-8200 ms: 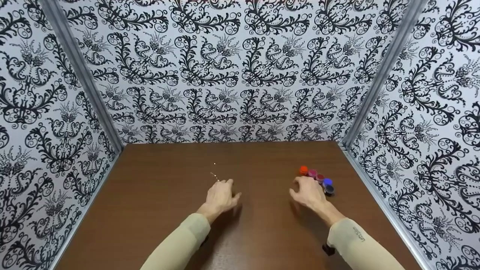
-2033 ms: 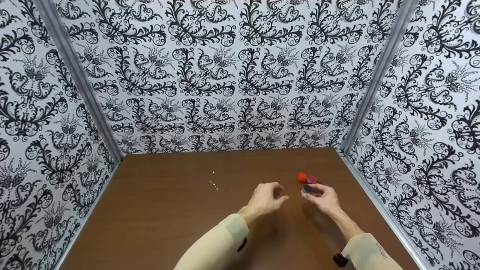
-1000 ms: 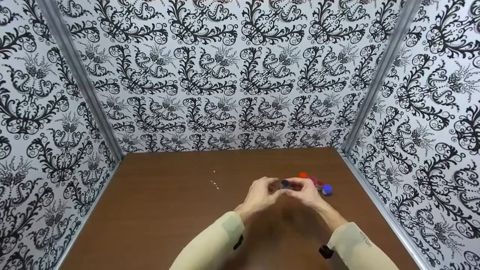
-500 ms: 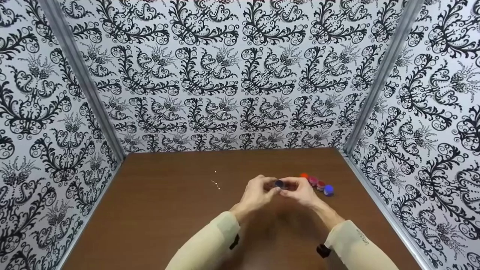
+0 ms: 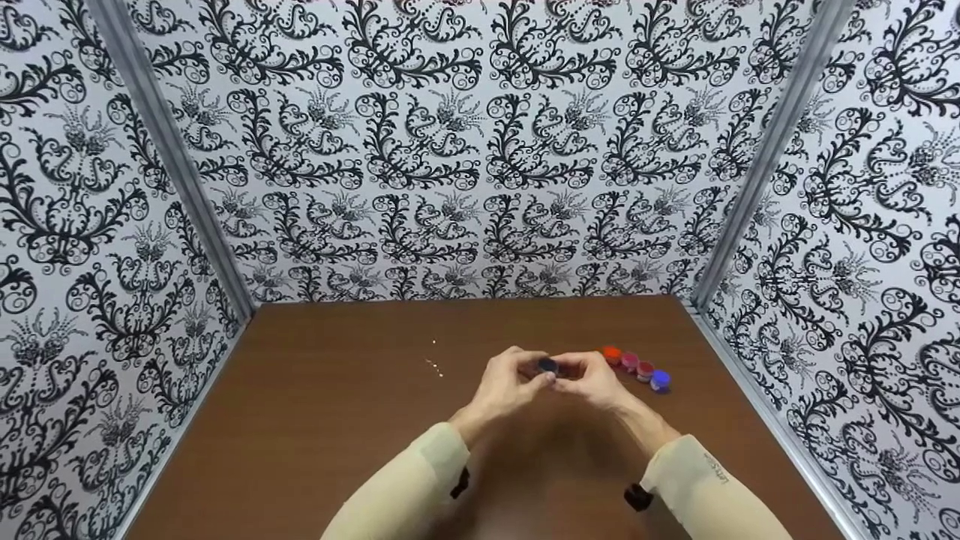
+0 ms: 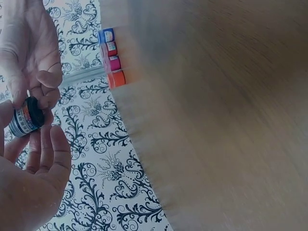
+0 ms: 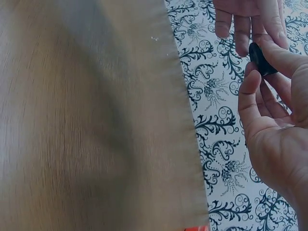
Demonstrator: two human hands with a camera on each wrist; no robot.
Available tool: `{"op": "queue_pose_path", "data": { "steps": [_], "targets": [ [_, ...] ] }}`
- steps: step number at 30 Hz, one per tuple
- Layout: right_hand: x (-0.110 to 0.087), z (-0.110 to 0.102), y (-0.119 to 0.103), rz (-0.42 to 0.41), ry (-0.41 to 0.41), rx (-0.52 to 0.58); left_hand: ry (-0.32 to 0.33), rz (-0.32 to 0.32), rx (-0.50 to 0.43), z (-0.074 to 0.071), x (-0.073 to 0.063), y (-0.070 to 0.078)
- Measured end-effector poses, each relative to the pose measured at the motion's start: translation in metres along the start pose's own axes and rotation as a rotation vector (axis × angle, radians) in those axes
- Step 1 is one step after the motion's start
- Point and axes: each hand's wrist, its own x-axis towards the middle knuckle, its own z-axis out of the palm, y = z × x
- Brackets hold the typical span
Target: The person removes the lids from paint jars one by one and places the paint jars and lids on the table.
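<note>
Both hands meet over the table around a small paint jar [image 6: 24, 118] with a black lid [image 7: 260, 58] and a printed label. My left hand [image 5: 504, 381] pinches the jar between thumb and fingers. My right hand [image 5: 592, 381] grips it from the other side, thumb and fingers on the dark lid. In the left wrist view the jar is tilted, and fingers hide part of it. Close to the right hand, a row of paint jars stands on the table: orange [image 5: 612, 355], pink [image 5: 629, 362], dark red [image 5: 644, 370] and blue [image 5: 660, 380].
The brown wooden table [image 5: 337, 420] ends at patterned black-and-white walls [image 5: 420, 165] on its back and sides. Grey metal posts [image 5: 731, 225] stand in the corners. Small pale specks [image 5: 436, 369] show on the tabletop, left of the hands.
The black-lidded paint jar has left the end of the row, lifted by the right hand. It has moved left to the left hand, which now grips it too. The other jars stay put.
</note>
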Motion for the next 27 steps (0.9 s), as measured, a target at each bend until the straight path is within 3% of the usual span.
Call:
{"op": "queue_pose_path", "data": {
  "steps": [7, 17, 23, 27],
  "targets": [
    [0.007, 0.008, 0.000, 0.020, -0.001, 0.036, 0.026, -0.022, -0.023, -0.010, -0.003, -0.003],
    [0.016, 0.021, 0.000, -0.003, -0.041, 0.000, 0.069, -0.044, -0.058, -0.024, -0.007, -0.007],
    [0.020, 0.026, -0.004, -0.003, -0.107, 0.114, 0.045, -0.019, -0.021, -0.034, -0.009, -0.008],
    [0.023, 0.028, -0.007, -0.018, -0.135, 0.152, 0.011, -0.001, -0.045, -0.042, -0.009, -0.009]
  ]
}}
